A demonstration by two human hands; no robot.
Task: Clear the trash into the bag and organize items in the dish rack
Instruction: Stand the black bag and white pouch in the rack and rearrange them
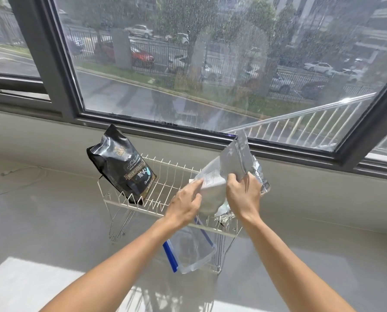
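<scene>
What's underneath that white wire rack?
Under the dish rack lies a clear plastic bag with a blue zip strip, on the floor between the rack's legs. The person's arms cover part of the bag, so its contents cannot be told.

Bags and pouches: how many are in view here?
3. A black pouch stands in the dish rack's left side; a silver pouch is held by both hands above the rack; a clear zip bag hangs below. Others may be hidden.

Both bare forearms enter from the bottom edge, converging mid-frame. Left hand [184, 204] fingers extended, pinching forward. Right hand [244, 195] right of centre, fingers curled closed in a grip, knuckles up.
</scene>
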